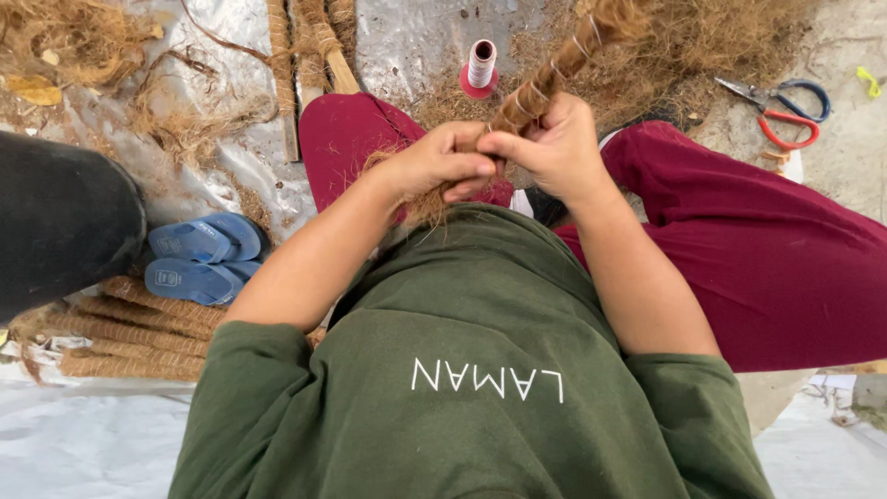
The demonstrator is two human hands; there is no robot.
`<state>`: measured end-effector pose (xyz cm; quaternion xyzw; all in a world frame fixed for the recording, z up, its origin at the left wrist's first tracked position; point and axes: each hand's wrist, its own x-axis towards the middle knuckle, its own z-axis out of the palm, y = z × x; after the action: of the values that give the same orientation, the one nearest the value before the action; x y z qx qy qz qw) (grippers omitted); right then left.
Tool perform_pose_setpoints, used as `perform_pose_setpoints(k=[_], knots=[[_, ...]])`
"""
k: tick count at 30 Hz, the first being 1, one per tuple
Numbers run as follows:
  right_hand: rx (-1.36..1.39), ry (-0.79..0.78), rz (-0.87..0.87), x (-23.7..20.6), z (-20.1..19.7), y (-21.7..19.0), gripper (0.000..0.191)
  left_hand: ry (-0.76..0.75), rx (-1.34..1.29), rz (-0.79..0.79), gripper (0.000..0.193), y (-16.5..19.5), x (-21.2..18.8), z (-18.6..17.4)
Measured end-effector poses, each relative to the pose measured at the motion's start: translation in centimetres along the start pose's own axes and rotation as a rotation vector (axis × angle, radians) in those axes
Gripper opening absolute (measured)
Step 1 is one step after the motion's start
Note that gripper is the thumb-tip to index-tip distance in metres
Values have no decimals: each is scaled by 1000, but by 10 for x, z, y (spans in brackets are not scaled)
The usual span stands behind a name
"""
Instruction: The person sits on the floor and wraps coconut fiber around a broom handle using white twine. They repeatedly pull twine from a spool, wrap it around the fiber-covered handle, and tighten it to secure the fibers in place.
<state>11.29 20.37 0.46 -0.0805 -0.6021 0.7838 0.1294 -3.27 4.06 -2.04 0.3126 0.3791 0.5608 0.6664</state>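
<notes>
Floor's covered w/ a pale plastic sheet (416, 37), loose brown fibre (730, 37) scattered all over it. Thread spool (479, 68) stands upright ahead of the knees; scissors (781, 109) w/ red and blue handles lie off to the right, well apart. Blue sandals (199, 256) sit at left, next to a stack of finished fibre sticks (129, 328). The person sits in maroon trousers & green top. Both hands meet over the lap: right hand (545, 148) is closed round the thread-wrapped fibre rope (554, 74), which runs up and away; left hand (434, 166) is curled, pinching the rope's frayed lower end, touching the right.
</notes>
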Motion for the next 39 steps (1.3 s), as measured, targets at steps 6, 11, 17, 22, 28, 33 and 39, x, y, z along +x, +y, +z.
perform_pose_setpoints(k=[6, 11, 17, 22, 28, 33, 39], knots=[[-159, 187, -192, 2, 10, -7, 27, 370, 407, 134, 28, 10, -11, 28], [-910, 181, -79, -2, 1, -22, 40, 618, 789, 317, 27, 3, -13, 35], [-494, 29, 54, -4, 0, -3, 30, 601, 541, 312, 28, 3, -12, 28], [-137, 41, 142, 5, -2, 1, 21, 378, 23, 123, 32, 6, -17, 22], [22, -141, 51, 1, -5, -8, 59, -52, -255, -12, 36, 6, -21, 3], [-145, -30, 40, 0, -7, -7, 55, -11, -4, -9, 38, 6, -12, 4], [-54, 155, -176, 8, 2, -18, 55, 321, 720, 281, 42, 11, 1, 17]])
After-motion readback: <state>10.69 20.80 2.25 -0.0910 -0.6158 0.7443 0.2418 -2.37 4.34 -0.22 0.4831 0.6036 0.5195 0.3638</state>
